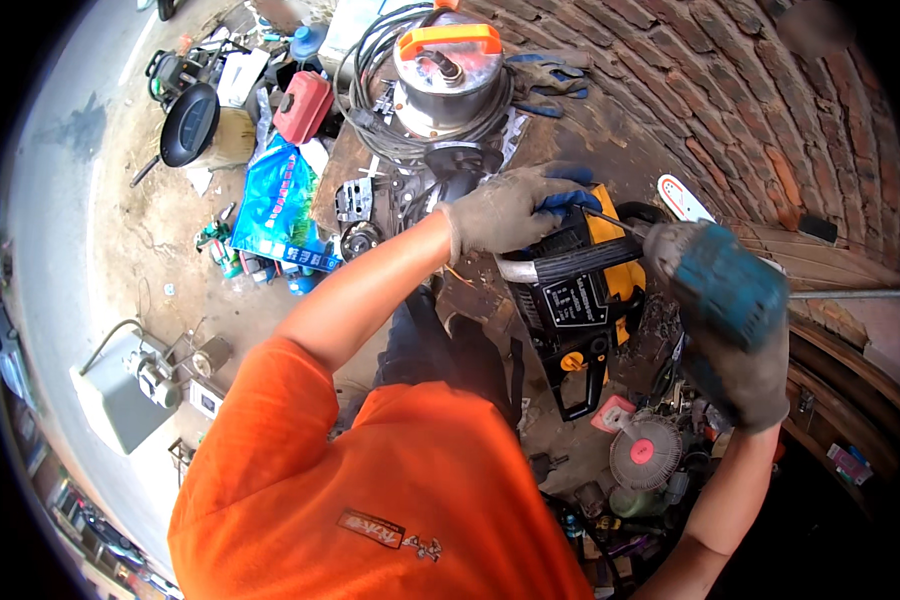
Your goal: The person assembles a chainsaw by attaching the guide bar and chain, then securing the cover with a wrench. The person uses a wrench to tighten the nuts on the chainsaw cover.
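Note:
A black and yellow chainsaw body (576, 295) rests on a dirty brown bench. My right hand (755, 385), in a grey work glove, grips a teal cordless drill (720, 285) at the saw's right side. From its chuck a long thin bit (610, 219) points left across the saw's top end. My left hand (505, 212) wears a grey glove with blue fingers and lies over that end of the saw. Its fingers are curled at the bit's tip, and whatever is between them is hidden. The saw's black front handle (580, 262) runs just below this hand.
A metal machine with an orange handle (450, 40) and coiled cable stands beyond my left hand, beside spare gloves (550, 80). A brick wall (710, 90) bounds the right. A small fan (646, 452) lies among clutter below the saw. Left are a pan (190, 125) and blue bag (275, 205).

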A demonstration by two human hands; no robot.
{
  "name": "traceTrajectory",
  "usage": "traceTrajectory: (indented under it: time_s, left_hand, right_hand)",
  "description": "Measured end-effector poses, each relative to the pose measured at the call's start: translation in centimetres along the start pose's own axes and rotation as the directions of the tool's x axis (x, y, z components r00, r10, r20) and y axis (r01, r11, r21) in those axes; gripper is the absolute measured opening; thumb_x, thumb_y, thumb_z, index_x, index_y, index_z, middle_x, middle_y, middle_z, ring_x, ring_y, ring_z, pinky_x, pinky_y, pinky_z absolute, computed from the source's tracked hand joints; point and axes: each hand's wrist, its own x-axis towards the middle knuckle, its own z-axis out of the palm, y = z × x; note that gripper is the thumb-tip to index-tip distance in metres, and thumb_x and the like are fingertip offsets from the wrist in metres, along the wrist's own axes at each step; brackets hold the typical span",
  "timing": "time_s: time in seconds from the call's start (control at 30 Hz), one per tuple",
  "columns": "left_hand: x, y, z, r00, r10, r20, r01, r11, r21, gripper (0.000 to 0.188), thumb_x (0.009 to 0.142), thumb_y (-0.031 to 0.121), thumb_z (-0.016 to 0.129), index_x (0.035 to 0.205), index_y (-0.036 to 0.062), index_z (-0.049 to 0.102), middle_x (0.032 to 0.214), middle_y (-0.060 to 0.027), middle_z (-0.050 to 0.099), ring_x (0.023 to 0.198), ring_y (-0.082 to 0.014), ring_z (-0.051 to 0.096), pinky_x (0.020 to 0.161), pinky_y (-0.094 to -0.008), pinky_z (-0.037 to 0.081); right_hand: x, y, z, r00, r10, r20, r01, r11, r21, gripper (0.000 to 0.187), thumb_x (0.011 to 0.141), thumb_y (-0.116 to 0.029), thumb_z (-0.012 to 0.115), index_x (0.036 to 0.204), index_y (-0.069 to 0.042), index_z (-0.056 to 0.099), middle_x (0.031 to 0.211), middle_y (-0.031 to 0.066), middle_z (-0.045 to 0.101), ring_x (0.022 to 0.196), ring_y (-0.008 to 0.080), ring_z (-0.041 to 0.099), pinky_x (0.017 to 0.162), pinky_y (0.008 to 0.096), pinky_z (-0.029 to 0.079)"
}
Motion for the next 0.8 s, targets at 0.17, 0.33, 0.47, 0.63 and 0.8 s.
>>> traceTrajectory:
  time_s: [0.17,0.33,0.47,0.63,0.8]
  left_hand:
    - [-0.1,-1.4,1.4,0.994,-0.092,0.066,0.091,0.996,0.019,0.052,0.085,0.005,0.06,0.135,0.0163,0.06,0.148,-0.0149,0.046,0.128,-0.0339,0.052,0.107,-0.0404,0.043]
    - [-0.5,-1.6,1.1,0.973,-0.205,0.106,0.208,0.978,-0.014,0.052,0.085,0.01,0.062,0.137,0.0169,0.059,0.143,-0.0161,0.052,0.127,-0.0351,0.052,0.108,-0.0384,0.042]
    - [-0.8,-2.3,1.7,0.965,-0.244,0.091,0.253,0.963,-0.097,0.051,0.087,0.012,0.062,0.137,0.0177,0.058,0.14,-0.0139,0.056,0.124,-0.0302,0.056,0.108,-0.0367,0.043]
    - [-1.1,-2.1,2.0,0.97,-0.236,0.065,0.243,0.896,-0.371,0.048,0.089,0.013,0.062,0.137,0.0195,0.059,0.138,-0.0111,0.059,0.124,-0.0243,0.057,0.107,-0.0347,0.043]
    - [-1.2,-2.3,2.2,0.981,-0.193,0.026,0.193,0.949,-0.251,0.048,0.09,0.012,0.062,0.137,0.0176,0.058,0.136,-0.0103,0.06,0.122,-0.0219,0.059,0.105,-0.0326,0.044]
  right_hand:
    - [1.6,0.9,1.5,0.988,0.152,-0.011,-0.152,0.988,-0.002,0.046,0.073,-0.012,0.082,0.114,-0.002,0.064,0.108,0.0181,0.069,0.097,0.0372,0.067,0.085,0.0419,0.053]
    - [2.3,0.4,2.2,0.96,0.28,-0.007,-0.279,0.954,-0.106,0.058,0.073,-0.021,0.084,0.12,0.0,0.058,0.107,0.0217,0.067,0.1,0.0398,0.066,0.085,0.0432,0.053]
    - [3.1,-0.3,1.5,0.971,0.236,0.045,-0.208,0.92,-0.331,0.059,0.074,-0.019,0.083,0.125,-0.003,0.057,0.11,0.0206,0.066,0.103,0.0405,0.065,0.086,0.0442,0.052]
    - [4.2,-1.4,1.8,0.99,0.142,0.024,-0.126,0.934,-0.336,0.052,0.073,-0.021,0.082,0.109,0.006,0.057,0.092,0.027,0.066,0.087,0.0455,0.065,0.077,0.049,0.052]
    - [4.2,-1.2,1.9,0.977,0.21,0.039,-0.188,0.932,-0.311,0.053,0.073,-0.024,0.082,0.11,0.005,0.057,0.094,0.027,0.067,0.09,0.0452,0.066,0.078,0.0481,0.054]
